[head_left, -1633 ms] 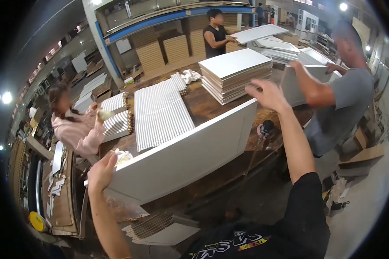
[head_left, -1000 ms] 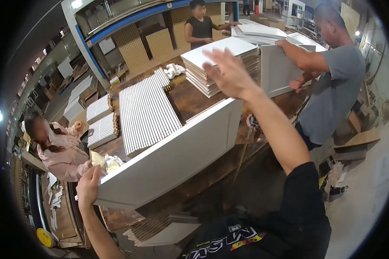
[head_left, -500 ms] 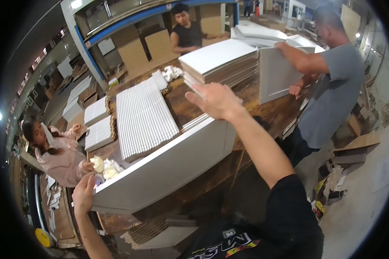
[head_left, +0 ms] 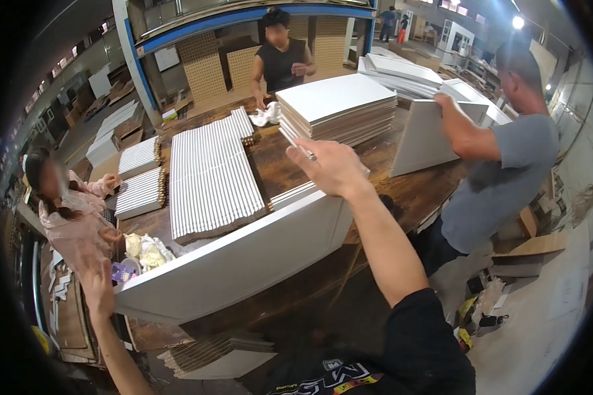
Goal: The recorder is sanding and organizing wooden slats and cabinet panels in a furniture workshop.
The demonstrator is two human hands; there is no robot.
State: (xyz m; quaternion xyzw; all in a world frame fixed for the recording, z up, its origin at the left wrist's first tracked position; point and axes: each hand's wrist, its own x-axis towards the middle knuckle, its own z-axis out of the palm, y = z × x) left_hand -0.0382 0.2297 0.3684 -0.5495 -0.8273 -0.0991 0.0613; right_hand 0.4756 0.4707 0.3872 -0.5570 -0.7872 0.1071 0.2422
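Note:
A long white board [head_left: 244, 263] stands on its edge along the near side of a wooden worktable [head_left: 290, 164]. My left hand [head_left: 99, 289] is at the board's left end and grips it. My right hand [head_left: 329, 166] is raised above the board's right end with its fingers spread and nothing in it; a ring shows on one finger. Just beyond that hand lie thin white strips [head_left: 296, 194] and a tall stack of white panels [head_left: 339, 105].
Ribbed white slat bundles [head_left: 211, 171] cover the table's middle and left. A person in a grey shirt [head_left: 501, 178] holds a white panel [head_left: 428, 138] upright at the right. A person in black [head_left: 280, 59] stands across, a person in pink [head_left: 66, 210] at the left. Boards [head_left: 211, 352] lie on the floor.
My right hand has come from high over the panel stack leftward and down to the board's right end. My left hand stays at the board's left end.

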